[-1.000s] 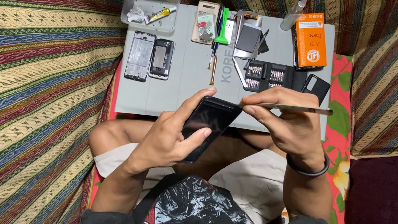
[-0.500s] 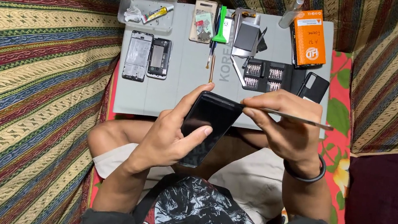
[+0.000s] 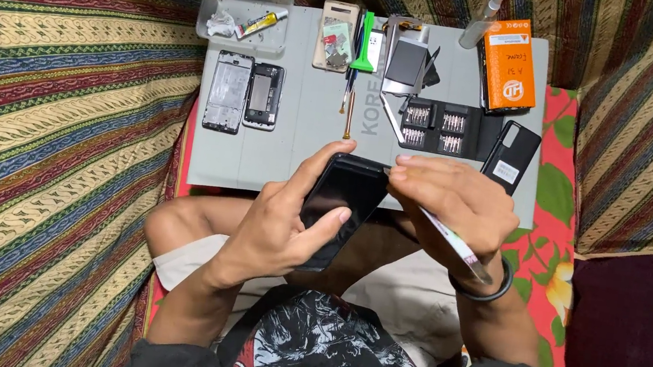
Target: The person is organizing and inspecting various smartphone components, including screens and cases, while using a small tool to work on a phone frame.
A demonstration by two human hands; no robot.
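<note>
Grey mat (image 3: 296,163) (striped cloth (image 3: 44,116) around)

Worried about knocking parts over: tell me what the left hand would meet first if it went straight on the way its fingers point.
The left hand points up and right; beyond the black phone it holds, likely the open screwdriver bit case, though depth is unclear.

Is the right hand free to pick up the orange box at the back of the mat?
Probably not yet: the right hand is gripping a thin tool against the black phone. The orange box itself lies uncovered.
</note>
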